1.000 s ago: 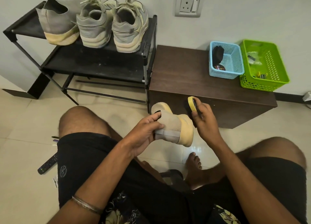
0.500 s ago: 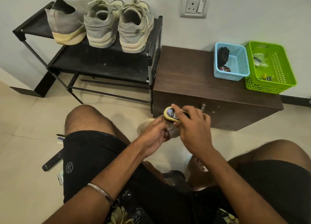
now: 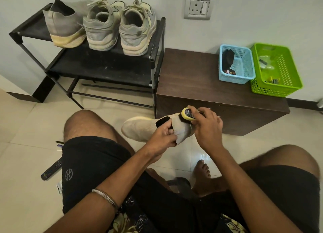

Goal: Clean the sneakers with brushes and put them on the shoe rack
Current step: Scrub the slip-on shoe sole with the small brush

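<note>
Knit cloth sneaker (image 3: pixel 139 127); glossy floor tiles (image 3: pixel 26 127).

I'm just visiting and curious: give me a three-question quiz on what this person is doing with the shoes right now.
1. True or false: the right hand holds a yellow-backed brush against the heel of the beige sneaker.
2. How many shoes stand on the top shelf of the black shoe rack? A) one B) three C) five
3. Fill in: the left hand grips the sneaker at its ____.

Key
1. True.
2. B: a beige one at the left and a grey pair.
3. Collar, the black-lined opening; the thumb lies across it.
</note>
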